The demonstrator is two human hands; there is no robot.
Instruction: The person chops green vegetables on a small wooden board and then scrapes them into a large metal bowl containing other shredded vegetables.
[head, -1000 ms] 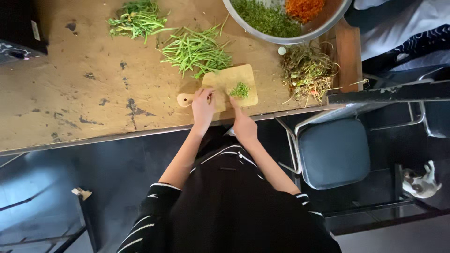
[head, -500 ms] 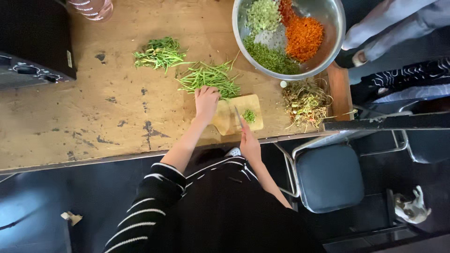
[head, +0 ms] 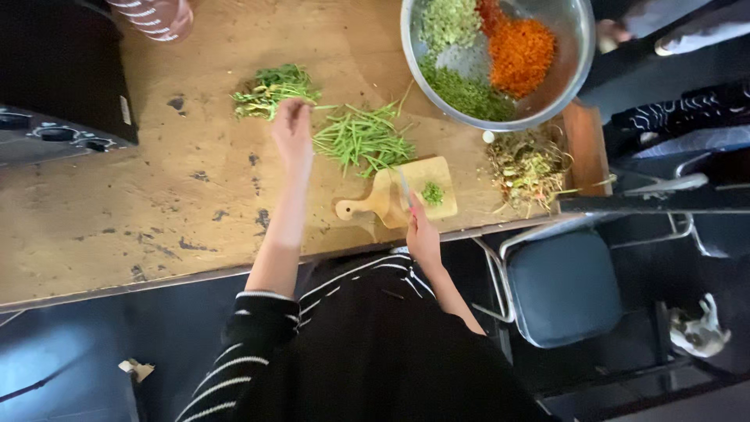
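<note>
Left hand (head: 291,125) on herb bunch (head: 269,90); right hand (head: 422,230) grips knife (head: 405,187) (over board).

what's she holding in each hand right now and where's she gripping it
The right hand holds a knife by its handle over the cutting board. The left hand reaches the herb bunch; a grip cannot be told.

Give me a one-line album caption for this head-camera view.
Left hand reaches a bunch of leafy greens while the right hand holds a knife over a small wooden cutting board.
</note>
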